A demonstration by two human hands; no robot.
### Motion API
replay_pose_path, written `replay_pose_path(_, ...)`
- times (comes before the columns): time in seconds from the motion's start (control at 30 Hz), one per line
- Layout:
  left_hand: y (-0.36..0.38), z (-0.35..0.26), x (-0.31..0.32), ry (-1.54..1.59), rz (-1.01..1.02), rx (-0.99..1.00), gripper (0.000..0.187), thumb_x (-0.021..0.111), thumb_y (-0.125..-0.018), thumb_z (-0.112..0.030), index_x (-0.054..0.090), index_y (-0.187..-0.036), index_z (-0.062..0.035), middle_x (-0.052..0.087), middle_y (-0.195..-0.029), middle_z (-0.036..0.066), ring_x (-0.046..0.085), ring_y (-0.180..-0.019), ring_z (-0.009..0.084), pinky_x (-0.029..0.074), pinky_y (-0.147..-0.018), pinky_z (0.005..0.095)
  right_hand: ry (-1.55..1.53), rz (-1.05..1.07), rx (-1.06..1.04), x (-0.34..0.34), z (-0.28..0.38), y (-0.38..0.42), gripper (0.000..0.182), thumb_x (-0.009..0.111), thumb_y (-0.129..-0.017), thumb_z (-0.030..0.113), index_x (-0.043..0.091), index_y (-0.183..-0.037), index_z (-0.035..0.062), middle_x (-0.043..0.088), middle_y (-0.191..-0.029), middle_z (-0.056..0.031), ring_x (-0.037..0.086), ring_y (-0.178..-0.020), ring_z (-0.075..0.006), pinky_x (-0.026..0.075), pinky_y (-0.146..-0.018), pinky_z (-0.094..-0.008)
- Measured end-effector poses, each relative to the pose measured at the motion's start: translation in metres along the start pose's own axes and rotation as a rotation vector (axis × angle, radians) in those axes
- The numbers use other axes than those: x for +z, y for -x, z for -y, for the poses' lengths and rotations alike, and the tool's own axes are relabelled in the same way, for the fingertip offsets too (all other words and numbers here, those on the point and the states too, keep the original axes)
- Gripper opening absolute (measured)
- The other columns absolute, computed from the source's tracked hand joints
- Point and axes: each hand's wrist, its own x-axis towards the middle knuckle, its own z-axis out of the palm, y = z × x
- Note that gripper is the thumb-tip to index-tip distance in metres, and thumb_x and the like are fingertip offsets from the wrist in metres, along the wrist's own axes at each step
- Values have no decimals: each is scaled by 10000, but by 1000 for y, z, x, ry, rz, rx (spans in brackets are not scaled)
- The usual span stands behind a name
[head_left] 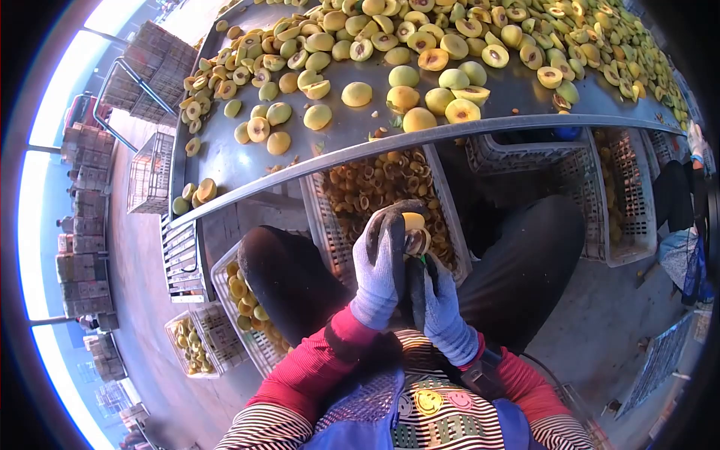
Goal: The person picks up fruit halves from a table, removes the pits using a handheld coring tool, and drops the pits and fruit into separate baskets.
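Note:
My left hand [382, 259], in a pale glove with dark fingers, is closed around a halved yellow stone fruit [413, 220], which looks like a peach. A cut face with a dark centre [417, 241] shows between both hands. My right hand [441, 304], gloved alike, is closed just below the fruit. A small green bit shows at its fingertips, but what it grips is mostly hidden. Both hands are over a crate [445, 196] of brown-yellow fruit pieces between my knees.
A metal table [225, 154] heaped with whole and halved fruit [356, 94] spans the front. Fruit crates stand at left [199, 341] and right [626, 195]. Stacked crates [82, 285] line the far left. Another person's gloved hand [696, 141] is at the right edge.

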Motion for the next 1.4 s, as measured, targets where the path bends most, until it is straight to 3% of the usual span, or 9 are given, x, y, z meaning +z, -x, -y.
replay_pose_path(0.1,2,-2,2,99,-62,8,303,493,-967,-221,595,-1101,31,618,-1034,85,579,-896,119,478,-789,245,-370,55,458,-4,11,-7,389,527,-912,18,418,-1283,-29,498,-1201,-229,529,-1032,-376,452,-876,-422)
replay_pose_path(0.4,-3,-8,-8,-29,125,32,271,486,-969,-177,602,-1092,35,645,-944,70,588,-844,104,478,-764,242,152,61,-166,-12,-8,-4,364,469,-963,169,433,-1253,-48,584,-998,-208,608,-848,-262,498,-701,-378)
replay_pose_path(0.47,-3,-9,-9,-37,193,-41,261,475,-969,-167,599,-1096,24,633,-879,50,591,-775,100,492,-692,246,-1062,344,1106,-27,3,-7,335,417,-990,282,489,-1145,-7,591,-825,-147,571,-605,-217,454,-492,-303)
replay_pose_path(0.53,-7,-3,-18,-140,290,7,255,470,-963,-166,598,-1102,7,616,-831,49,587,-728,93,497,-641,255,-1966,488,1164,-27,-3,-3,419,367,-985,448,511,-999,54,525,-649,-58,453,-438,-159,343,-374,-252)
replay_pose_path(0.67,-18,17,-33,-273,357,308,227,538,-897,-162,594,-1037,7,620,-837,150,612,-746,224,483,-682,335,-2423,580,1245,-30,13,-28,468,360,-949,556,476,-890,106,407,-558,-3,390,-437,-109,309,-379,-246)
replay_pose_path(0.8,-13,21,-53,-428,319,441,239,562,-859,-206,607,-1007,-24,624,-873,169,606,-767,368,490,-682,397,-2350,612,1451,-21,15,-29,453,376,-945,556,453,-871,116,401,-560,1,390,-440,-106,298,-371,-251)
replay_pose_path(0.97,-3,28,-74,-545,279,461,241,541,-875,-210,604,-991,-10,632,-881,157,631,-749,318,500,-679,368,-2533,657,1466,-8,30,-22,405,424,-954,499,419,-848,109,406,-560,20,410,-430,-83,348,-355,-225)
replay_pose_path(1.17,15,19,-60,390,69,-328,384,422,-989,-314,630,-1005,8,654,-883,73,598,-797,105,482,-723,253,-2462,726,1206,7,35,-31,476,389,-958,532,408,-795,86,400,-514,19,380,-389,-56,293,-321,-200)
replay_pose_path(1.4,29,-23,-187,-444,-606,506,491,392,-993,-381,629,-1015,48,647,-998,142,629,-880,204,506,-788,316,-2346,515,1373,1,1,-28,402,403,-976,463,495,-958,72,374,-575,24,328,-426,-74,266,-349,-228)
